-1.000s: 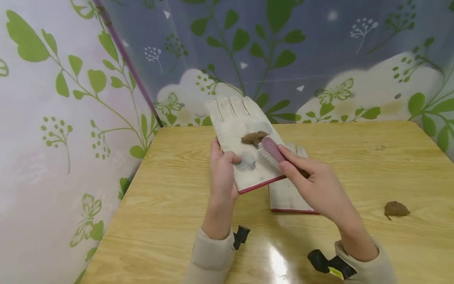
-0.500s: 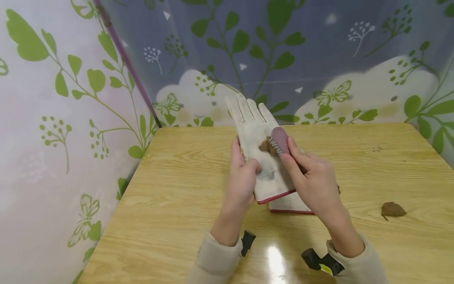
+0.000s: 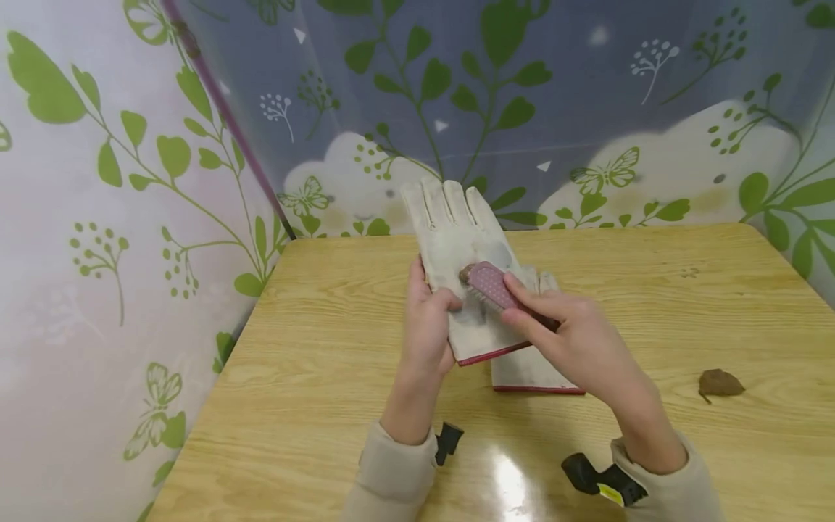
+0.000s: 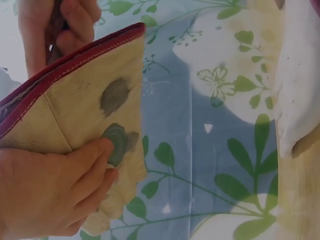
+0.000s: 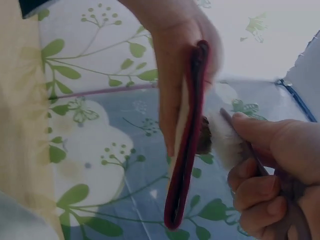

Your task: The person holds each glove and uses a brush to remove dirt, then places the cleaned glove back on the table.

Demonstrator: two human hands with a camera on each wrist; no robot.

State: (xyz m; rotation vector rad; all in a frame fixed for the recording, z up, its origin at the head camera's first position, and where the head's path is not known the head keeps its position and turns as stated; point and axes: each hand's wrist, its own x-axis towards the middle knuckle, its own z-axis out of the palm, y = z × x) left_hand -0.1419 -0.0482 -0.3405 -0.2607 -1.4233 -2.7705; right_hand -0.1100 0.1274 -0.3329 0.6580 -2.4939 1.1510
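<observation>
My left hand (image 3: 424, 330) grips a white work glove (image 3: 450, 246) with red cuff trim, thumb on its front and fingers behind; the glove is tilted above the table. Grey stains (image 4: 115, 95) mark its cloth. In my right hand (image 3: 580, 333) is a pinkish-purple scrub brush (image 3: 492, 285) with white bristles (image 5: 225, 142) turned toward the glove's front. A brown dry leaf (image 3: 466, 272) pokes out at the brush's tip, mostly hidden; the right wrist view has this leaf (image 5: 205, 136) between glove and bristles. Whether the bristles touch the cloth, I cannot tell.
A second white glove (image 3: 528, 373) with red trim lies on the wooden table (image 3: 313, 362), partly covered by the held one. Another dry leaf (image 3: 720, 383) lies at the right. Patterned cloth walls (image 3: 365, 87) stand behind and to the left.
The held glove shifted right and then back left a little. Across its front the brush moved, now pointing left and lower, and it covers more of the leaf, which was plainer before.
</observation>
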